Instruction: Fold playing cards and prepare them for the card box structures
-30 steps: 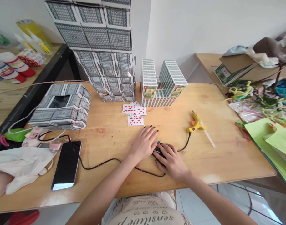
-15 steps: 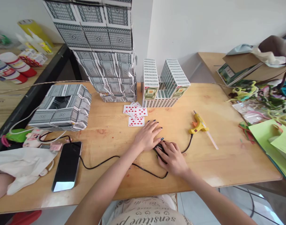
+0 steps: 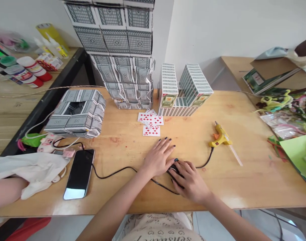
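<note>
My left hand (image 3: 156,160) lies palm down on the table with its fingers stretched out, its thumb touching a black bundle of cord (image 3: 175,170). Over that bundle, the fingers of my right hand (image 3: 193,184) are curled and cover much of it. One cord runs from the bundle toward a yellow hot glue gun (image 3: 220,136), lying to the right with a clear glue stick (image 3: 236,155) out of its back. Ahead of my left hand are several red-suited playing cards (image 3: 151,130), face up and overlapping.
Behind the cards stand a tall playing-card tower (image 3: 128,70) and a smaller card structure (image 3: 179,110). On the left are a hollow card block (image 3: 74,125), a phone (image 3: 79,174) and another person's arm (image 3: 8,192). Green paper (image 3: 297,155) and craft scraps lie far right.
Both hands have slid a little toward the table's front edge, with the cord bundle. The whole view has shifted slightly; the cards and glue gun stay where they were on the table.
</note>
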A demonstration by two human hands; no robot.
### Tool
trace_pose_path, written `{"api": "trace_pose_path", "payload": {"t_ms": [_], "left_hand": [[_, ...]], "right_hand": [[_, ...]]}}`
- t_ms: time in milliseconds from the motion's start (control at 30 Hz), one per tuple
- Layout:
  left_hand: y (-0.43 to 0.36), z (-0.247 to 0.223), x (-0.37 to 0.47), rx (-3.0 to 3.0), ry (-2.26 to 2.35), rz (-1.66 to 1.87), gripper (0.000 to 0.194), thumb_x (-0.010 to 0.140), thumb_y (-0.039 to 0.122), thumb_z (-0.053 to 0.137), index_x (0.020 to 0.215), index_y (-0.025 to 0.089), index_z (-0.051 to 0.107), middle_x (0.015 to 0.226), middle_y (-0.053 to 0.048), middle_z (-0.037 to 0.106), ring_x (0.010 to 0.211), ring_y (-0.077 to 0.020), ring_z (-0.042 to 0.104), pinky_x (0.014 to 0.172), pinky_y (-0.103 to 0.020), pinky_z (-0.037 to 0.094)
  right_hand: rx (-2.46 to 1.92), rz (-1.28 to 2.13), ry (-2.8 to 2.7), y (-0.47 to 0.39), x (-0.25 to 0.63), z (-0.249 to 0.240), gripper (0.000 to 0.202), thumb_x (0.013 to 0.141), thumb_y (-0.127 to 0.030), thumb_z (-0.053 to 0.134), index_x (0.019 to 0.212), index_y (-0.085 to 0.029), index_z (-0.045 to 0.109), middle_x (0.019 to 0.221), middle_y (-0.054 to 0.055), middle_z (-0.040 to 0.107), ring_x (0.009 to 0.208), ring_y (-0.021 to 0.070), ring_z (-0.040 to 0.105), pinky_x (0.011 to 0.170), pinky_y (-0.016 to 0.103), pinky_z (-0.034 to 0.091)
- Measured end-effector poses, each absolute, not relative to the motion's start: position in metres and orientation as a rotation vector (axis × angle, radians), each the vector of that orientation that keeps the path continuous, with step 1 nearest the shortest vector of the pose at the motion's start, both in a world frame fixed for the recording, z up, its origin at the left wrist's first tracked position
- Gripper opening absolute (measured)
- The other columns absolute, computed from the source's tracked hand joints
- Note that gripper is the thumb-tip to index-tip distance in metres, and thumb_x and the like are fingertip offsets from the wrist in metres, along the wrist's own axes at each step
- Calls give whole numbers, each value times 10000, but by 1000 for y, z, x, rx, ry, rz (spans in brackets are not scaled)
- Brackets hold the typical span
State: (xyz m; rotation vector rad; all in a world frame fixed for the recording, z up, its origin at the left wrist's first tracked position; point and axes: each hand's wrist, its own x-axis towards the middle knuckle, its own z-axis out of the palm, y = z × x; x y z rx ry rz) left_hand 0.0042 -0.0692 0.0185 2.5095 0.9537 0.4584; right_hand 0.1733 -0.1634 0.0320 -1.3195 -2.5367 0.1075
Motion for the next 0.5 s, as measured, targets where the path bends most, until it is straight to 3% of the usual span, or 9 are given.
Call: {"api": "trace_pose_path", "payload": {"t_ms": [233, 500], "left_hand": [[-37, 16, 12, 2557, 848, 474, 440, 894, 429, 403, 1249, 185, 495, 1392, -72, 410, 1368, -236, 203, 1131, -448, 184], [-38, 18, 11, 2523, 883, 483, 428, 903, 406, 396, 1263, 186, 467, 1420, -77, 366, 1368, -239, 202, 1125, -458, 207]], "right_hand": [[-1433, 34, -2497, -146, 168, 33, 304, 835, -235, 512, 1109, -163, 623, 1093, 162, 602, 1025, 289, 501, 803, 444, 436], [-1402, 31, -2497, -142, 171, 30, 300, 832, -238, 512, 1106, -180, 623, 1107, 155, 597, 1047, 286, 498, 816, 458, 441]]}}
